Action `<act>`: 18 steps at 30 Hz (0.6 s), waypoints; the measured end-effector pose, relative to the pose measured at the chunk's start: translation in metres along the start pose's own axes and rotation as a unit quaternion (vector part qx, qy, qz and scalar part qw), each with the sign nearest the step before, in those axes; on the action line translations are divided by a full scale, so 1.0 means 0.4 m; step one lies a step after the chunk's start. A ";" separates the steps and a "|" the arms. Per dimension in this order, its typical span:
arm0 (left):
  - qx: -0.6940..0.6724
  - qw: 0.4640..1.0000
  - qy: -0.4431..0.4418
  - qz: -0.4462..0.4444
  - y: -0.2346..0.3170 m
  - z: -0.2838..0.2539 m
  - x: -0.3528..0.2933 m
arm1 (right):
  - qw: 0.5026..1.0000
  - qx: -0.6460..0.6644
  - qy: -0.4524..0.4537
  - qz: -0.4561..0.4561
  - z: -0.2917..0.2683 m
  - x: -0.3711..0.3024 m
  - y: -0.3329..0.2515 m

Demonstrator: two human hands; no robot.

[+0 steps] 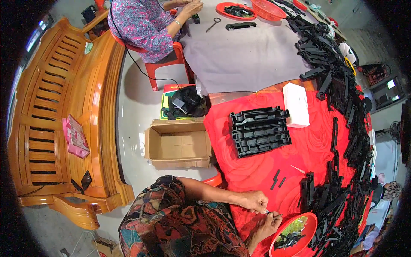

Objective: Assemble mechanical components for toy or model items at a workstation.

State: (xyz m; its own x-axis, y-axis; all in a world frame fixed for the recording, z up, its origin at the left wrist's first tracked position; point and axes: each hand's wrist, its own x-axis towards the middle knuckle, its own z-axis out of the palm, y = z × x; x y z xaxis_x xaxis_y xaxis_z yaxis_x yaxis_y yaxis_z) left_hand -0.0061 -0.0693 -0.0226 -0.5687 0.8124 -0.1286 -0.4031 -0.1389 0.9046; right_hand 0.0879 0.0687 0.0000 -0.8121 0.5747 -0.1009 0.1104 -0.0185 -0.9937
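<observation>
My left hand (255, 201) and my right hand (269, 226) are close together over the red cloth, fingers pinched. Between their fingertips is a small dark piece (268, 213), too small to make out. Just beside my right hand stands a red plastic bowl (315, 227) with small black parts and clear yellow-green pieces inside. A few thin black strips (275, 180) lie on the cloth beyond my left hand. Farther off, long black plastic housings (261, 132) are lined up in a block, with a white packet (296, 105) beside them.
Loose black plastic parts (329, 192) are heaped along the table's right side. A co-worker (141, 28) sits at the grey-covered table end (248, 55), near red trays (234, 11). An open cardboard box (180, 144) and a wooden bench (96, 115) are at left.
</observation>
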 end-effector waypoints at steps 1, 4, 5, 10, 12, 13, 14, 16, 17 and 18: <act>-0.020 0.999 -0.004 0.031 -0.007 0.005 0.004 | 1.000 -0.008 -0.008 0.000 -0.003 -0.001 -0.004; -0.016 0.998 -0.016 0.065 0.007 0.007 -0.001 | 1.000 -0.010 -0.023 0.015 -0.010 -0.003 -0.006; 0.009 0.997 -0.023 0.067 0.014 0.008 -0.003 | 0.999 -0.004 -0.031 0.029 -0.013 -0.003 -0.003; 0.021 0.997 -0.009 0.078 -0.014 0.013 0.003 | 0.997 -0.060 -0.032 -0.020 0.012 -0.016 -0.031; 0.031 0.996 -0.005 0.088 -0.014 0.015 0.002 | 0.997 -0.049 -0.032 -0.042 0.010 -0.017 -0.021; 0.037 0.996 0.001 0.082 -0.009 0.015 0.000 | 0.998 -0.048 -0.030 -0.042 0.008 -0.019 -0.022; 0.042 0.996 0.007 0.076 -0.007 0.016 -0.001 | 0.996 -0.067 -0.035 -0.057 0.008 -0.021 -0.024; 0.039 0.997 0.016 0.071 -0.012 0.018 0.002 | 0.993 -0.088 -0.039 -0.072 0.001 -0.025 -0.026; 0.036 0.997 0.024 0.066 -0.014 0.020 0.002 | 0.995 -0.066 -0.050 -0.063 -0.005 -0.027 -0.025; 0.036 0.997 0.026 0.064 -0.012 0.020 0.002 | 0.996 -0.043 -0.064 -0.051 -0.010 -0.025 -0.024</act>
State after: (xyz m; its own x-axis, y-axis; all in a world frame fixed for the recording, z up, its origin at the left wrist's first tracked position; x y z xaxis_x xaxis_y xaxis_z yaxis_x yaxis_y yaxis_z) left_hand 0.0009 -0.0634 -0.0239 -0.6489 0.7603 -0.0284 -0.2727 -0.1976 0.9416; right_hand 0.0972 0.0666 0.0108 -0.8871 0.4614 -0.0106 0.0681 0.1082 -0.9918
